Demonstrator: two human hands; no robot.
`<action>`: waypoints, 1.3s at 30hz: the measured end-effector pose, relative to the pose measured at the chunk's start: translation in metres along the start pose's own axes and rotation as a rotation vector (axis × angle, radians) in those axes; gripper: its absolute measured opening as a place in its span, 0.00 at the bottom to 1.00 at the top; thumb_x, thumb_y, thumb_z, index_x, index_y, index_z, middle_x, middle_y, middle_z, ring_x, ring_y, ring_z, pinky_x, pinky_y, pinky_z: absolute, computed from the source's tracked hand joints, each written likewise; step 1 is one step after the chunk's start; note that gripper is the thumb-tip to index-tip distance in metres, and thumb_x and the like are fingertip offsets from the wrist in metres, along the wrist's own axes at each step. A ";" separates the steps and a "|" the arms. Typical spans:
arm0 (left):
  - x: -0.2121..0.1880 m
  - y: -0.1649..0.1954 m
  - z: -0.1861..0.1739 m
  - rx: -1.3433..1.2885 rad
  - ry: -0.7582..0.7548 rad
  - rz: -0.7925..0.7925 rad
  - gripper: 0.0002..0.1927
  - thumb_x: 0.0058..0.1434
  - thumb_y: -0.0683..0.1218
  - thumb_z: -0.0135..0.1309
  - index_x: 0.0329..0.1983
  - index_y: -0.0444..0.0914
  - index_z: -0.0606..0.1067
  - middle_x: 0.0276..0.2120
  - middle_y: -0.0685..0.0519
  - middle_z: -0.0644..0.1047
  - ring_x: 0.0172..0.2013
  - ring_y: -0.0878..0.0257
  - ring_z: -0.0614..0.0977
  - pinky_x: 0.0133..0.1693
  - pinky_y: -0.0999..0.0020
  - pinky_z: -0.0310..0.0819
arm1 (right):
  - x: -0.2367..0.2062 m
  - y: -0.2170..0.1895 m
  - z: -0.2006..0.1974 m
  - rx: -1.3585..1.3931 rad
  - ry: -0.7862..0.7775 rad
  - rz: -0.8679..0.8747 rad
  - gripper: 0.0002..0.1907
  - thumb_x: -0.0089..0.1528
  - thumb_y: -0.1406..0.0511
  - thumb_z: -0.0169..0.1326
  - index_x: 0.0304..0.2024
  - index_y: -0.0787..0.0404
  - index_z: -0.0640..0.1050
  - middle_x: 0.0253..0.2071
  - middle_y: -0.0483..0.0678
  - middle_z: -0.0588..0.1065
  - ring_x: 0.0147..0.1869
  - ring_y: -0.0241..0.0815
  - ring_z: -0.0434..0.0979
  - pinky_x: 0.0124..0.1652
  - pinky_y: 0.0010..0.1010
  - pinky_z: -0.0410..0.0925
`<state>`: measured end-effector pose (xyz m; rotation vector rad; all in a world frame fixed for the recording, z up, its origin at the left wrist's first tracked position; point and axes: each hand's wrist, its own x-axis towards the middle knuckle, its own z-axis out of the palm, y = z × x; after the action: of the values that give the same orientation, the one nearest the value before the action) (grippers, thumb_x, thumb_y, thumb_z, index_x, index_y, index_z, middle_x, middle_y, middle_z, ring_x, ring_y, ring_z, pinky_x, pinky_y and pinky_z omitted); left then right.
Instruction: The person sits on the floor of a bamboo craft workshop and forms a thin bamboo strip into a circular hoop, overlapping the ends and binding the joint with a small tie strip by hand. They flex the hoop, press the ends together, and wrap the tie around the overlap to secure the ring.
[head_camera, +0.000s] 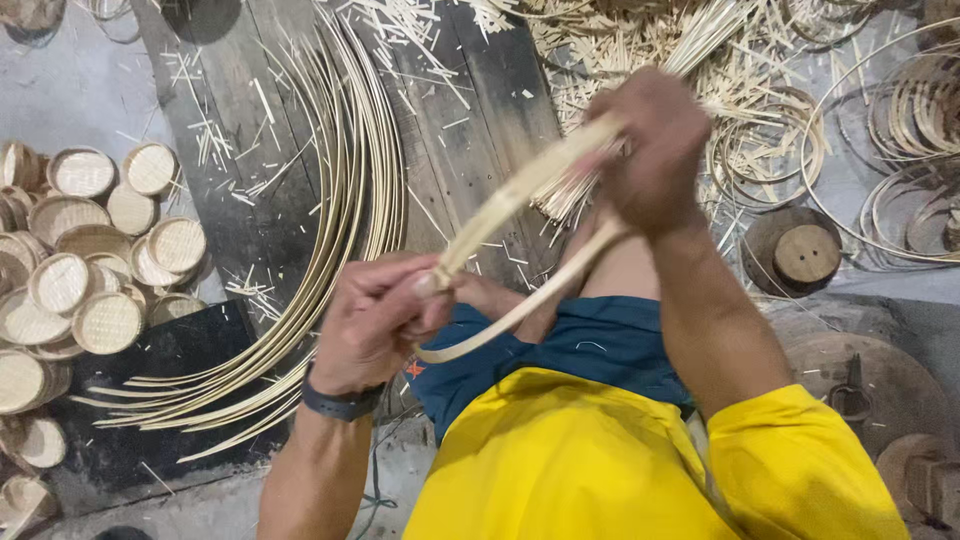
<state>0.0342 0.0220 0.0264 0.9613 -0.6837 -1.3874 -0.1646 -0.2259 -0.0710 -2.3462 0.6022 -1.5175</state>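
Both my hands hold one pale bamboo strip bent into a flat loop in front of my body. My left hand pinches the near end of the loop, where the strip's layers meet, and wears a dark band on the wrist. My right hand grips the far end, fingers closed over the strip. The loop's lower run curves across my knee above my blue shorts.
A bundle of long curved bamboo strips lies on dark planks to the left. Several small round woven lids are piled at far left. Bamboo offcuts and hoops litter the upper right, beside a round wooden form.
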 end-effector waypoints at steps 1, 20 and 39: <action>0.000 -0.001 -0.001 0.024 0.001 0.034 0.12 0.73 0.42 0.51 0.49 0.28 0.79 0.23 0.52 0.74 0.19 0.71 0.63 0.21 0.76 0.52 | -0.002 0.005 0.002 0.060 0.050 0.114 0.36 0.71 0.36 0.41 0.32 0.57 0.77 0.26 0.42 0.69 0.30 0.36 0.70 0.27 0.27 0.63; -0.082 0.013 -0.120 -0.205 0.465 0.178 0.13 0.73 0.42 0.51 0.50 0.25 0.75 0.29 0.52 0.71 0.27 0.68 0.65 0.28 0.76 0.55 | -0.151 0.033 0.099 -0.464 -1.263 0.198 0.11 0.58 0.63 0.56 0.40 0.57 0.84 0.47 0.55 0.78 0.50 0.55 0.80 0.50 0.47 0.69; 0.015 -0.051 -0.061 0.066 0.049 -0.277 0.15 0.69 0.45 0.57 0.49 0.27 0.81 0.23 0.55 0.76 0.20 0.72 0.66 0.22 0.77 0.56 | 0.031 -0.163 -0.088 0.163 -0.337 0.217 0.11 0.60 0.72 0.64 0.46 0.63 0.82 0.36 0.52 0.74 0.40 0.38 0.74 0.37 0.29 0.68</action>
<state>0.0638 0.0204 -0.0493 1.1723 -0.5771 -1.5849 -0.2032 -0.0996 0.0628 -2.2558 0.5992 -1.0091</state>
